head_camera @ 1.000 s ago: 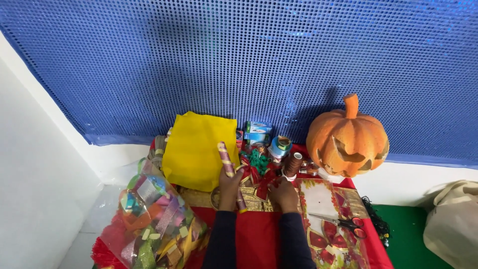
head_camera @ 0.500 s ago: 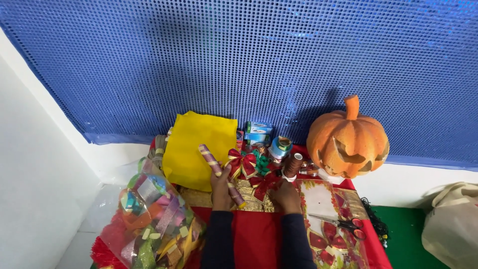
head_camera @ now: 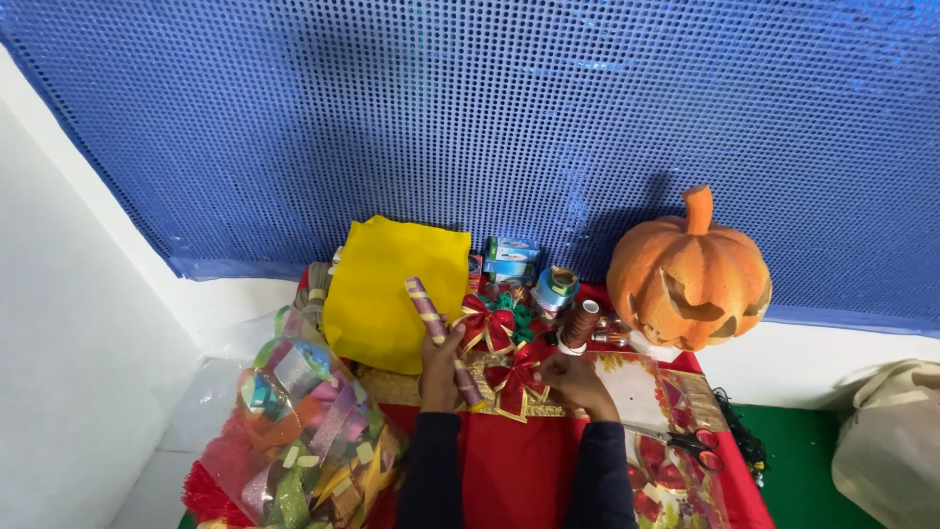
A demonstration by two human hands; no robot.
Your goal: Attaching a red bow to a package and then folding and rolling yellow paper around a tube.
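Up close to the blue perforated wall [head_camera: 509, 127], both hands work over a red cloth [head_camera: 519, 470] spread on the table. The left hand [head_camera: 441, 370] has its fingers wrapped tight around a rolled tube of striped wrapping paper [head_camera: 433, 318], which tilts up and to the left from the fist, its top end lying over a yellow felt sheet [head_camera: 392, 284]. The right hand [head_camera: 573, 377] pinches a red-and-gold ribbon bow [head_camera: 517, 382] with fingers together at its right loop; the bow lies on the cloth between the two hands. A second red bow [head_camera: 487, 328] sits just behind it. A brown thread spool [head_camera: 580, 325] stands near the right hand, an orange carved pumpkin [head_camera: 688, 274] further right. Scissors [head_camera: 685, 443] lie on patterned wrapping paper [head_camera: 666, 460]. A clear bag of shiny ribbons [head_camera: 294, 421] lies left.
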